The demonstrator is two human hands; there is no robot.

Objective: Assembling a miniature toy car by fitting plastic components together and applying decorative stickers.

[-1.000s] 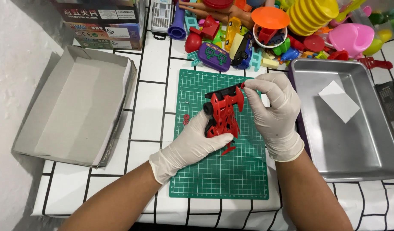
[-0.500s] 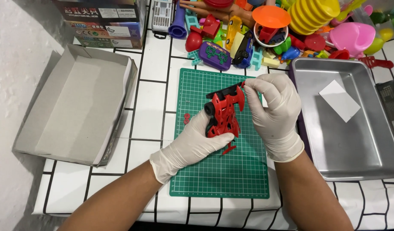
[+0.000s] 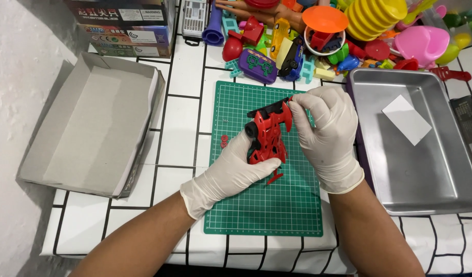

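Note:
Both of my hands wear white gloves and work over a green cutting mat. My left hand grips a red and black toy vehicle from below and the left, holding it just above the mat. My right hand pinches the toy's upper right end, fingertips closed on a red part next to its black strip. A small red piece lies on the mat left of the toy. Part of the toy is hidden behind my fingers.
An open grey cardboard box sits on the left of the white tiled table. A metal tray with a white card stands on the right. A heap of colourful plastic toys and stacked printed boxes line the far edge.
Hardly anything differs: both hands stay on the toy, with my right fingertips shifting slightly at its upper end.

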